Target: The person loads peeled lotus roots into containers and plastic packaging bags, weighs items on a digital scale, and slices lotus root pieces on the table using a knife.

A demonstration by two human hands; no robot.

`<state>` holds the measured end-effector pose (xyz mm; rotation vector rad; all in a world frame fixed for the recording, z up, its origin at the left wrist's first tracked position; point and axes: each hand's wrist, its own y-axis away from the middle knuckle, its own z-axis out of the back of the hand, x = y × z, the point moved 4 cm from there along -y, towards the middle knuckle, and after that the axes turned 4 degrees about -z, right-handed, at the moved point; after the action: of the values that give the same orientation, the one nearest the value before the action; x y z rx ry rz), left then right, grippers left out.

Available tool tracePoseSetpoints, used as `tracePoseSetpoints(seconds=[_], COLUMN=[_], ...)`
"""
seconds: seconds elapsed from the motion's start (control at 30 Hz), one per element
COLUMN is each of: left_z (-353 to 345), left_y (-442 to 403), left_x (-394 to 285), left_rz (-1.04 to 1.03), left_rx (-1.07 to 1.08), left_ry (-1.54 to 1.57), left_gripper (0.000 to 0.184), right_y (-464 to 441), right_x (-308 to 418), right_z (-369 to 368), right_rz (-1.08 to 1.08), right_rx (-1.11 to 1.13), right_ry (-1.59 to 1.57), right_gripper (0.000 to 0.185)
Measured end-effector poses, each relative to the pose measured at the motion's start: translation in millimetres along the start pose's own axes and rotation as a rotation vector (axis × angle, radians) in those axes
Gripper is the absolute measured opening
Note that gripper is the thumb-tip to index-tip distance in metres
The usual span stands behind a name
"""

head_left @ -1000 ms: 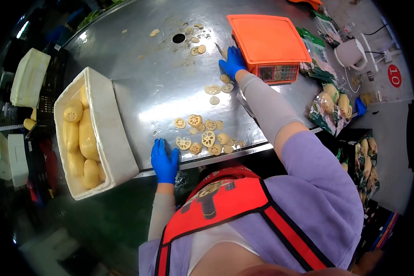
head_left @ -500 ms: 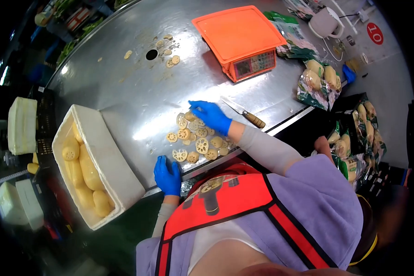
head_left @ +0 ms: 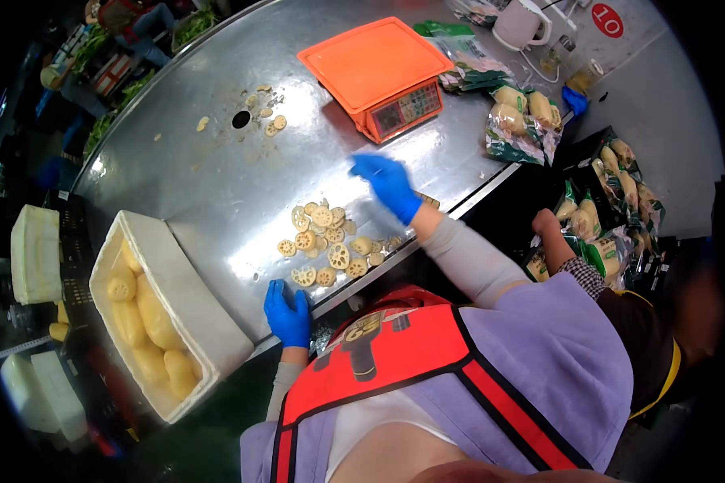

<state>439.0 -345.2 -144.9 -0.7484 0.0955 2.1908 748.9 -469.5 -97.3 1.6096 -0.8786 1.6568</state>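
Note:
A loose pile of lotus root slices [head_left: 322,216], pale with round holes, lies on the steel table near its front edge. My left hand [head_left: 288,314], in a blue glove, rests at the table edge just left of the slices, fingers and thumb apart, holding nothing. Up and to the right of the pile is my right hand [head_left: 388,183], also blue-gloved and slightly blurred. Its fingers stretch to the left with nothing visible in them. Beneath that wrist a knife's wooden handle [head_left: 428,199] shows in part; the blade is hidden.
An orange scale [head_left: 374,64] stands behind my right hand. Whole lotus roots [head_left: 155,310] fill a white foam box [head_left: 205,298] on the left. Small slices [head_left: 279,122] lie near the table's drain hole [head_left: 241,119]. Packaged roots [head_left: 511,113] sit right; another person's hand [head_left: 546,223] reaches toward packs there.
My right hand has left the slices, moving up and right until it covers the knife blade. My left hand stays at the edge. The other person's arm now shows more. The view has shifted.

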Motion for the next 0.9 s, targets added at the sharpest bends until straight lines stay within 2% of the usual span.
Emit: tracePoseSetpoints(seconds=[0.07, 0.17, 0.23, 0.3, 0.37, 0.4, 0.43, 0.47, 0.53, 0.57, 0.6, 0.63, 0.7, 0.73, 0.77, 0.9], left_z=[1.1, 4.8, 11.8, 19.5, 15.8, 18.1, 20.9, 23.8, 29.3, 33.6, 40.6, 42.7, 43.6, 41.4, 37.9, 40.6], left_y=[0.9, 6.1, 9.8, 14.3, 17.5, 21.9, 23.1, 23.2, 27.6, 27.5, 30.8, 31.8, 45.6, 53.6, 64.8, 91.2], left_x=[4.0, 15.3, 17.2, 14.2, 18.9, 20.1, 15.5, 10.2, 4.7, 0.6, -1.1, -7.0, -3.7, 1.4, 9.4, 8.9], left_rz=[-0.009, -0.024, -0.033, 0.006, -0.016, -0.035, 0.037, 0.067, 0.057, 0.070, 0.088, 0.100, 0.204, 0.238, 0.257, 0.387], left_rx=[-0.019, -0.048, -0.068, -0.070, -0.097, -0.111, -0.127, -0.150, -0.205, -0.205, -0.230, -0.246, -0.293, -0.302, -0.326, -0.334], left_ry=[0.049, 0.159, 0.212, 0.262, 0.240, 0.221, 0.227, 0.226, 0.201, 0.210, 0.190, 0.184, 0.211, 0.225, 0.211, 0.183], left_gripper=[0.047, 0.048, 0.049, 0.047, 0.046, 0.045, 0.043, 0.042, 0.043, 0.043, 0.043, 0.043, 0.042, 0.042, 0.042, 0.041], right_y=[-19.3, -42.4, -56.2, -80.8, -129.4, -147.5, -171.3, -207.0, -228.8, -242.1, -227.7, -214.7, -177.9, -157.6, -149.0, -91.8], right_x=[9.2, 5.2, 17.7, 34.5, 27.6, 32.5, 32.8, 17.4, 19.5, 14.8, 25.8, 32.8, 42.3, 36.0, 11.5, -40.8], right_z=[62.3, 155.2, 185.0, 189.8, 198.8, 192.9, 193.5, 201.5, 177.4, 170.2, 150.7, 130.4, 100.8, 95.4, 99.6, 84.6], right_rz=[0.132, 0.137, 0.168, 0.160, 0.306, 0.359, 0.395, 0.251, 0.390, 0.423, 0.556, 0.569, 0.486, 0.459, 0.530, 0.418], right_rx=[-0.232, -0.525, -0.596, -0.553, -0.485, -0.446, -0.392, -0.385, -0.313, -0.204, -0.196, -0.176, -0.024, -0.039, -0.023, 0.055], right_ry=[0.027, -0.067, 0.000, 0.151, 0.500, 0.572, 0.660, 0.755, 0.966, 0.954, 0.865, 0.860, 0.751, 0.617, 0.584, 0.753], right_gripper=[0.024, 0.022, 0.020, 0.021, 0.021, 0.022, 0.023, 0.028, 0.045, 0.048, 0.043, 0.043, 0.033, 0.024, 0.022, 0.026])
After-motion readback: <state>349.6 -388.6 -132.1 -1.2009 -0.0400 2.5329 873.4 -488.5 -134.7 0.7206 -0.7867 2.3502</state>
